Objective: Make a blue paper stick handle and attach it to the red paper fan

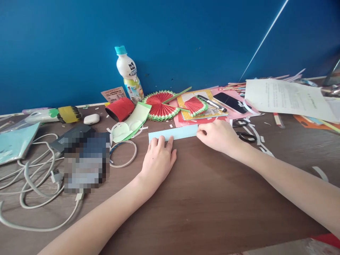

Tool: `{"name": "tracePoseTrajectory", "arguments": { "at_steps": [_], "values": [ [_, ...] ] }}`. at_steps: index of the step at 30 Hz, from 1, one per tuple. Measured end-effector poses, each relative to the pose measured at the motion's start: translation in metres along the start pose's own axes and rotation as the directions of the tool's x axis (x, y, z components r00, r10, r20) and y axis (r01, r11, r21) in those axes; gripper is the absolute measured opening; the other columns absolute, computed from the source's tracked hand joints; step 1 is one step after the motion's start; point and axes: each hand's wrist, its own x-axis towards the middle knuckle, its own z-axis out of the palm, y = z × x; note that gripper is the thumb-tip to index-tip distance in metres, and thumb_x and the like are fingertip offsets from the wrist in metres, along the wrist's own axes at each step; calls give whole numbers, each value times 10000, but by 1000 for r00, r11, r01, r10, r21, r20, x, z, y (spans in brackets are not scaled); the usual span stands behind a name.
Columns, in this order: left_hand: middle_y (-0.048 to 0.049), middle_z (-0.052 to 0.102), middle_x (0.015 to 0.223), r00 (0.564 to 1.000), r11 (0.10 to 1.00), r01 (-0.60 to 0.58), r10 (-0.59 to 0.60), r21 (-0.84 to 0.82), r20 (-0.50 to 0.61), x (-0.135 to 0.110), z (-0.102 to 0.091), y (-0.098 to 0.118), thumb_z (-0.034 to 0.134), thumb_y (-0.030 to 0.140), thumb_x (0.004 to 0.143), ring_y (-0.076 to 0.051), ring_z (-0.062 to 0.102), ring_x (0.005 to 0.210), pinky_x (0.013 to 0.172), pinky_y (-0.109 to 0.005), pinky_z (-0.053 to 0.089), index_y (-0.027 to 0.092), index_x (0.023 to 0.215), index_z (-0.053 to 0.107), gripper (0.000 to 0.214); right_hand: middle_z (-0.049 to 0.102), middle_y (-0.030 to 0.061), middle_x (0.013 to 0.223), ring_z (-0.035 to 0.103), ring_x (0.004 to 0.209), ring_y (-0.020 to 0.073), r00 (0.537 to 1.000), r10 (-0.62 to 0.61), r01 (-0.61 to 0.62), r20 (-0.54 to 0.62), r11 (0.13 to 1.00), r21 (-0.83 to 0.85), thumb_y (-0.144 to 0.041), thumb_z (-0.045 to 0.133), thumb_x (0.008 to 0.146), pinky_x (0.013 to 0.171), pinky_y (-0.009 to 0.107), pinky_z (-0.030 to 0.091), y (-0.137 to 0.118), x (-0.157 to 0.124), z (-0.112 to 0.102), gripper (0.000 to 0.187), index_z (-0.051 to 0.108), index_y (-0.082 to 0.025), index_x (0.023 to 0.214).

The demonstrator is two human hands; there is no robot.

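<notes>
A light blue paper strip (183,133) lies lengthwise on the brown table. My left hand (159,157) rests with fingers apart on its left part, the fingertips pressing the paper down. At the strip's right end my right hand (217,136) is closed, thumb and forefinger pinching the edge; the held end is hidden by the fingers. Just past my right hand lie black-handled scissors (247,136). Behind the strip are a large red and green pleated paper fan (162,105) and a smaller fan (196,105), both with green handles.
A bottle (129,72) stands against the blue wall. On the left lie a phone with blurred screen (90,159), white cables (26,177) and a tape ring (123,165). At right are a black phone (230,102), a printed sheet (281,99) and paper scraps.
</notes>
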Motion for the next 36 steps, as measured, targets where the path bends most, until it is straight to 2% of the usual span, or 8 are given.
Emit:
{"name": "tracePoseTrajectory", "arguments": {
  "at_steps": [4, 11, 16, 21, 24, 27, 31, 36],
  "values": [
    [-144, 481, 1038, 999, 998, 50, -50, 41, -2, -1, -6, -3, 346, 378, 884, -273, 469, 952, 765, -368, 462, 230, 1319, 418, 465, 466, 20, 432, 280, 434, 108, 999, -31, 31, -11, 997, -65, -192, 389, 715, 463, 264, 172, -4, 0, 0, 285, 601, -154, 528],
    [-149, 456, 1064, 995, 999, 39, -43, 38, 88, 0, -18, -9, 370, 473, 861, -291, 456, 995, 682, -325, 479, 292, 1330, 387, 503, 490, 24, 425, 320, 425, 105, 973, -145, 131, -181, 988, -85, -164, 395, 715, 509, 267, 200, -7, -3, 12, 284, 585, -147, 504],
    [-125, 479, 1025, 995, 997, -24, 31, -69, 98, 5, -21, -21, 345, 449, 875, -265, 475, 955, 692, -348, 480, 276, 1270, 460, 446, 579, 45, 555, 456, 563, 152, 898, -274, 283, -343, 959, -24, -125, 402, 744, 586, 295, 283, -3, 2, 25, 264, 613, -157, 588],
    [-90, 497, 991, 987, 963, -38, 78, -267, 141, 12, -27, -45, 369, 410, 866, -233, 480, 1027, 942, -397, 365, 170, 1197, 500, 429, 620, 72, 784, 494, 775, 201, 824, -420, 507, -381, 846, 164, -176, 406, 849, 688, 326, 371, 3, 11, 37, 226, 629, -166, 813],
    [-59, 497, 1075, 963, 912, 77, 36, -402, 267, 15, -37, -62, 380, 439, 838, -184, 555, 923, 863, -340, 417, 233, 1170, 485, 404, 600, 72, 814, 492, 796, 192, 803, -475, 583, -359, 750, 312, -208, 419, 872, 702, 313, 405, 5, 13, 39, 201, 613, -170, 840],
    [-64, 556, 985, 962, 955, 155, -88, -251, 260, 17, -49, -78, 417, 438, 786, -222, 569, 889, 792, -345, 423, 213, 970, 551, 320, 584, 62, 774, 496, 763, 179, 786, -488, 611, -380, 707, 357, -172, 440, 844, 704, 313, 414, 5, 12, 39, 165, 596, -169, 790],
    [-74, 579, 688, 822, 956, 291, -267, 32, 503, 19, -56, -91, 440, 528, 713, -266, 579, 732, 637, -335, 402, 186, 657, 542, 361, 552, 28, 688, 481, 679, 153, 774, -504, 629, -383, 680, 377, -114, 447, 770, 668, 291, 411, 5, 10, 38, 135, 554, -177, 718],
    [-34, 528, 541, 777, 958, 271, -158, -97, 610, 19, -59, -94, 466, 316, 656, -171, 481, 515, 512, -286, 324, 195, 520, 455, 182, 560, 22, 668, 465, 643, 144, 762, -490, 635, -423, 692, 343, -129, 433, 774, 650, 284, 410, 5, 9, 37, 137, 546, -180, 718]
  ]
}}
